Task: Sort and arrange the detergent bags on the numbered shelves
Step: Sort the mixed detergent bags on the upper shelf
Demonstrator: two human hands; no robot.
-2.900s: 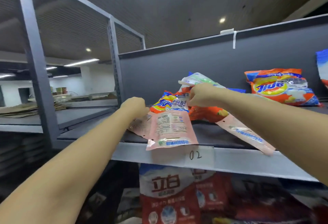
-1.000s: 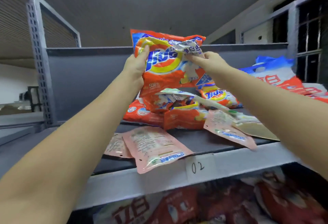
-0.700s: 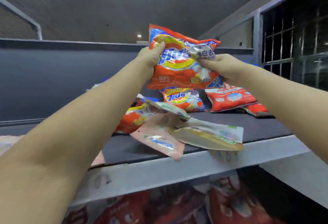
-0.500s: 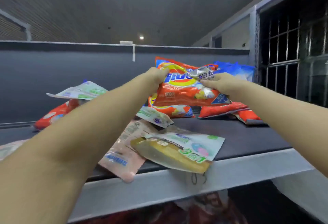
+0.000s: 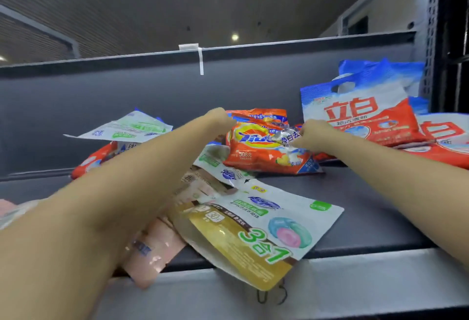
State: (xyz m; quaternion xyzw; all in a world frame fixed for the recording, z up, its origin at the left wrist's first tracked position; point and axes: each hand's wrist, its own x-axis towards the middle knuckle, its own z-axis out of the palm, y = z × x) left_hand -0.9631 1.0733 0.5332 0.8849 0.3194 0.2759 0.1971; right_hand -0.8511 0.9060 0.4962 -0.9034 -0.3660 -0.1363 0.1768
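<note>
Lying crosswise, Tide bag (image 5: 264,149) label-up

Two bare forearms came into view from the near edge, one at the left and one at the right, each ending in a bare hand: the left hand (image 5: 218,119) and the right hand (image 5: 313,133). No sleeve, glove, watch, ring or bracelet showed on either arm.
</note>
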